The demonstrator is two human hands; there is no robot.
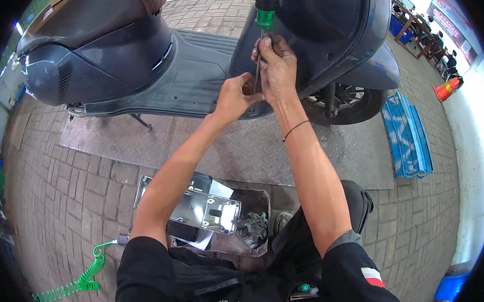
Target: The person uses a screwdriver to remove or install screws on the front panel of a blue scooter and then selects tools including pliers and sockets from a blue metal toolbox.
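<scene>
A long screwdriver (265,19) with a black and green handle stands nearly upright, tip down, in front of the scooter's dark front panel (308,39). My right hand (278,68) is closed around its thin shaft, below the green collar. Lower down, my left hand (235,98) has thumb and fingers curled together around the tip end, by the front of the footboard (194,74). What lies between those left fingers, at the screwdriver's tip, is hidden.
The scooter's brown seat (104,10) is at the left, its front wheel (351,107) at the right. A tray (264,198) with a silver plate (209,209) and a rag (253,228) sits near me. A blue toolbox (407,138) stands right; a coiled green hose (87,277) lies lower left.
</scene>
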